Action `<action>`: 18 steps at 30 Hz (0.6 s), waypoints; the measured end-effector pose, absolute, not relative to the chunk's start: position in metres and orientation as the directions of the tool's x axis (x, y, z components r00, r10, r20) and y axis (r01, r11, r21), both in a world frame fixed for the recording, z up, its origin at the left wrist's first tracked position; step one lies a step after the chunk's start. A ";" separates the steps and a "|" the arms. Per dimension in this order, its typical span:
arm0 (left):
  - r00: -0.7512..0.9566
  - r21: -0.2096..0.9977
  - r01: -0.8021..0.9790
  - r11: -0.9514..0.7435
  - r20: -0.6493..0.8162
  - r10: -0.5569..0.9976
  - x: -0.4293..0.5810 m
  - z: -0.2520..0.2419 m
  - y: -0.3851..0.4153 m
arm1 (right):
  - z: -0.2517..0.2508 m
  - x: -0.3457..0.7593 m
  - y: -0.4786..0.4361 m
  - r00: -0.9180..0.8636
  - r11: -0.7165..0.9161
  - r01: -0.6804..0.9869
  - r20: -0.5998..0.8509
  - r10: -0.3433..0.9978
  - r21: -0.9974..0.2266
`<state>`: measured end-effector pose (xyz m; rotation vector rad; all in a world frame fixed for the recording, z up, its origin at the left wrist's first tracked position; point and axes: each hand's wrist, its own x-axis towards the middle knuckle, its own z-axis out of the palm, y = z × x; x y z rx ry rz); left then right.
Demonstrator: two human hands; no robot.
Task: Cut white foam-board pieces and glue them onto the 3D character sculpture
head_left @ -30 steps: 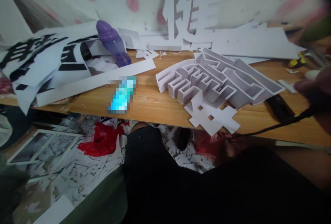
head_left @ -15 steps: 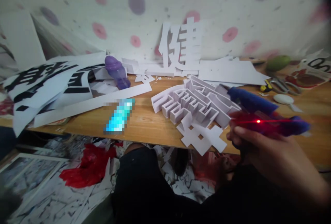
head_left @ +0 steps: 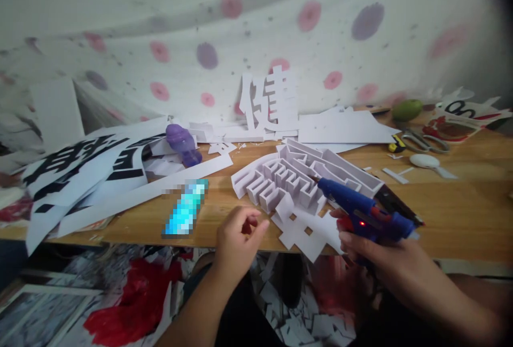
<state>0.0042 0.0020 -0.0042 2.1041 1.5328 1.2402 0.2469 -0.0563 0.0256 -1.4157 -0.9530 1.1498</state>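
Note:
My right hand [head_left: 385,256] grips a blue hot glue gun [head_left: 360,205] with a small red light lit on its side. The gun's nozzle points left, over the white raised-wall character piece [head_left: 288,176] on the table. Near that piece's front left, at the table edge, my left hand [head_left: 238,232] hovers with fingers loosely curled and the thumb slightly apart; I see nothing in it. A flat white cut-out with square holes [head_left: 306,229] lies between the hands, partly over the table's front edge.
A white cut-out character [head_left: 276,103] stands upright against the spotted curtain. White sheets [head_left: 340,126], scissors [head_left: 427,141] and a white spoon-like object [head_left: 425,161] lie to the right. A purple bottle [head_left: 182,144], printed sheets [head_left: 80,170] and a pixelated bright object [head_left: 186,210] are on the left.
My left hand has come into view at the front of the table. The glue gun has moved left, its nozzle now over the raised-wall piece. The view has tilted up.

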 end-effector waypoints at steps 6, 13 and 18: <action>0.096 0.567 0.752 -0.336 0.410 0.907 0.037 -0.023 0.015 | 0.029 0.248 -0.059 0.178 -0.146 0.008 -0.143 0.974 -0.989; 0.099 0.488 0.800 -0.350 0.468 0.878 0.049 -0.022 0.020 | 0.021 0.268 -0.057 0.124 -0.121 0.019 -0.118 0.985 -0.992; 0.085 0.435 0.817 -0.380 0.560 0.824 0.034 -0.023 0.019 | 0.028 0.273 -0.055 0.152 -0.096 0.066 -0.086 0.985 -0.993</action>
